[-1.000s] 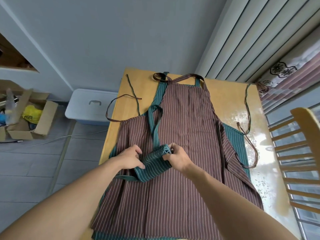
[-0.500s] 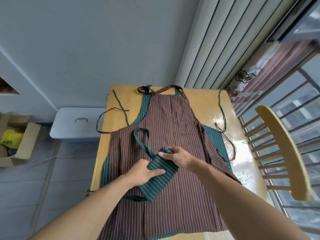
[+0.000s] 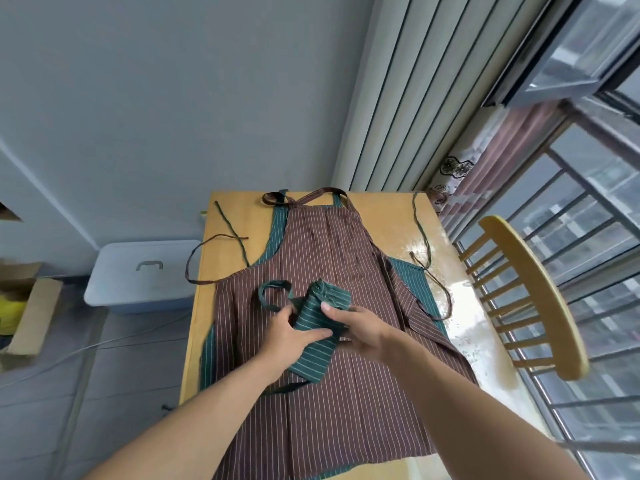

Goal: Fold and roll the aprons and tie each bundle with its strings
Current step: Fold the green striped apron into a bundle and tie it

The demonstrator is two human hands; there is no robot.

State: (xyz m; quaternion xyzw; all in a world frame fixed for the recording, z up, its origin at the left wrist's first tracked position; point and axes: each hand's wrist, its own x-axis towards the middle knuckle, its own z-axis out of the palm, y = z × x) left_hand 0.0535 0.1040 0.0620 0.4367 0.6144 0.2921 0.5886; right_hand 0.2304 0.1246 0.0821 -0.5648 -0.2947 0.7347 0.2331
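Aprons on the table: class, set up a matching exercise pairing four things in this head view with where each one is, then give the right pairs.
Things:
1. green striped bundle
2. brown striped apron
3. grey storage box
4. wooden chair

Places:
A. on the floor, left of the table
B. spread flat over a green apron
C. beside the window, right of the table
D. held between the left hand and right hand

Pairs: 1-D, 2-B, 3-A, 4-C
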